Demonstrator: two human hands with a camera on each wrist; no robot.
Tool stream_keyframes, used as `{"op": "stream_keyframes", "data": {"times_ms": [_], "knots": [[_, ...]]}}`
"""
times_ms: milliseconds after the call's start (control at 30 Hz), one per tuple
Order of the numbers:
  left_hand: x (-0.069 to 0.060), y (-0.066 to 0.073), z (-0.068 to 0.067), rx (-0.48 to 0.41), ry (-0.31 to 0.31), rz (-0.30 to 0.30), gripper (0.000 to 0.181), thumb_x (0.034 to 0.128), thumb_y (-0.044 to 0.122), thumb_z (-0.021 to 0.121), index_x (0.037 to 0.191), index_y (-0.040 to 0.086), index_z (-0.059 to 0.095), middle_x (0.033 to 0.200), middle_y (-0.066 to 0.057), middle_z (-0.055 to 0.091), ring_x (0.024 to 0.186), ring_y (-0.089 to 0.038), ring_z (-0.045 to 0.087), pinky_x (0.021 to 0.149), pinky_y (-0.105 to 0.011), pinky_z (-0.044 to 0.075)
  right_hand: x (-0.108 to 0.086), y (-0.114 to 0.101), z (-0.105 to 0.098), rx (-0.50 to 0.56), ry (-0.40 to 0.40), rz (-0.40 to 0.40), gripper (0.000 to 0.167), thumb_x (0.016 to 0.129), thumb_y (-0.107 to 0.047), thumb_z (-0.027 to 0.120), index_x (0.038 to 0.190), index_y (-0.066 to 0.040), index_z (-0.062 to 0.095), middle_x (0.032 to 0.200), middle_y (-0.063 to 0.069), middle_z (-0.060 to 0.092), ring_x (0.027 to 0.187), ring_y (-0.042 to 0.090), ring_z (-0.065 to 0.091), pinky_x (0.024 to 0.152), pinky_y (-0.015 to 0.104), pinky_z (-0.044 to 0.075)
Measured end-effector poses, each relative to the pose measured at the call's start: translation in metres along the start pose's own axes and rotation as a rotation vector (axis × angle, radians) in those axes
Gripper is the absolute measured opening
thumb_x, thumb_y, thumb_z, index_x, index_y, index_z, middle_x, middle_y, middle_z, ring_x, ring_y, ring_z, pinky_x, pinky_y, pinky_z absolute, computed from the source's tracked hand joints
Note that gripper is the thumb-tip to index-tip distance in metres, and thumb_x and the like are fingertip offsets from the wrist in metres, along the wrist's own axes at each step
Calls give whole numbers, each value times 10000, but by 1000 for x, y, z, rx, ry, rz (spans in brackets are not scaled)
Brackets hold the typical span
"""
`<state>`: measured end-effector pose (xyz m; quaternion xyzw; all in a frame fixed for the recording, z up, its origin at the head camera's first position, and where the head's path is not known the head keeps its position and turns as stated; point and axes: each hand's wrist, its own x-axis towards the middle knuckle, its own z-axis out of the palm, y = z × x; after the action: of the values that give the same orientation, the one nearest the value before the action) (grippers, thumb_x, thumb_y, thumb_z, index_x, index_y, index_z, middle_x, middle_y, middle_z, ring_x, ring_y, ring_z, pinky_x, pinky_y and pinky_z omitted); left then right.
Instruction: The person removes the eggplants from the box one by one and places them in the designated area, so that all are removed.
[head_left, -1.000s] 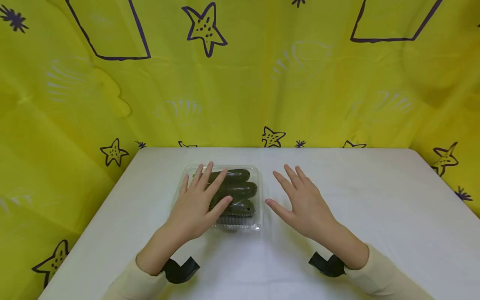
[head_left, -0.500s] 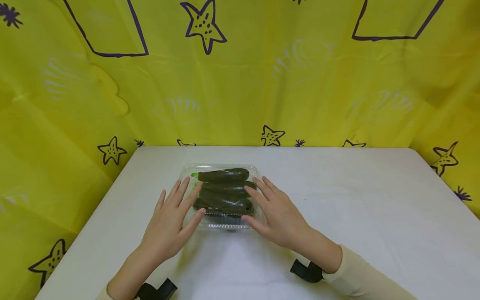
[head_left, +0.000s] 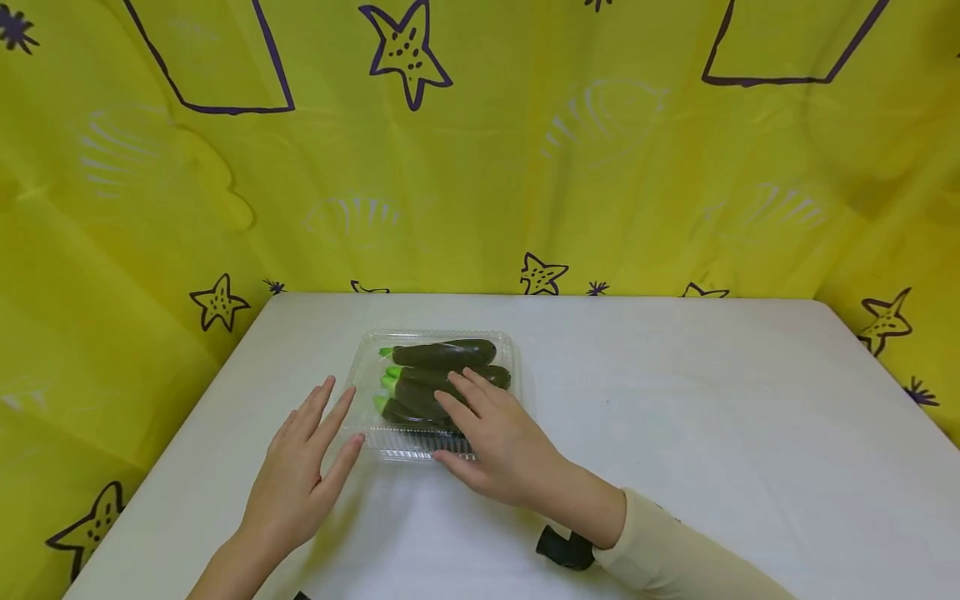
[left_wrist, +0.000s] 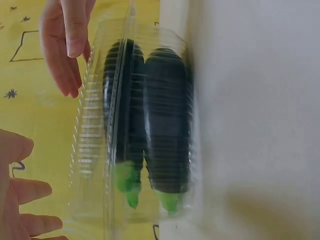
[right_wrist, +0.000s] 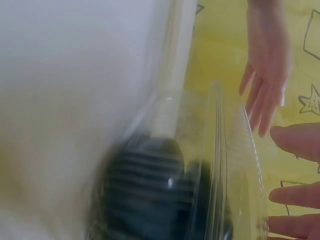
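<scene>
A clear plastic clamshell container (head_left: 363, 367) lies on the table, its lid down. Inside are several dark, glossy eggplants (head_left: 444, 353) with bright green stem ends pointing left. My right hand (head_left: 504, 442) hovers over the container's front right part, fingers spread and fairly straight, hiding some of the eggplants. Near the container's left front corner is my left hand (head_left: 294, 479), its fingers extended and holding nothing. Both wrist views show a gap between the hands and the lid; in the left wrist view the container (left_wrist: 87, 150) is seen from its side.
A white-covered table (head_left: 712, 433) extends beneath everything. Yellow cloth (head_left: 480, 167) printed with stars and shells hangs behind and at both sides. A black strap (head_left: 566, 550) sits at the right wrist.
Both hands have moved left: the left from over the container to beside it, the right from the bare table to over it. The container stays roughly in place.
</scene>
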<state>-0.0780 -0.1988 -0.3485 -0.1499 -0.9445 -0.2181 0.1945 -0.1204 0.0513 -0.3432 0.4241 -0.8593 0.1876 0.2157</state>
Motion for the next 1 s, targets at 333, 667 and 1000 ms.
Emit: {"op": "stream_keyframes", "data": {"times_ms": [333,667,1000], "knots": [[-13,-9,3,-98,40,-63,530,923,213,554,1415,134,373,1448,-101,325,1286,-336,324,1001,-520,274,17,-12,15,-83,-13,-48,564,828,-385,651,1233,-8,538,1301,167,494,1247,302,405,978,415,370],[-15,-14,13,-368,105,-213,482,966,133,471,1429,138,335,1415,-86,373,1268,-273,348,980,-133,234,33,-20,27,-119,-39,-56,569,846,-405,623,1244,-9,529,1299,142,502,1255,284,397,980,401,367],[-17,-29,23,-602,27,-401,468,1009,214,354,1394,-40,281,1337,-230,404,1157,-195,417,832,-29,317,48,-29,40,-171,-79,-27,573,842,-427,621,1245,-28,539,1303,131,501,1229,283,428,981,392,367]]}}
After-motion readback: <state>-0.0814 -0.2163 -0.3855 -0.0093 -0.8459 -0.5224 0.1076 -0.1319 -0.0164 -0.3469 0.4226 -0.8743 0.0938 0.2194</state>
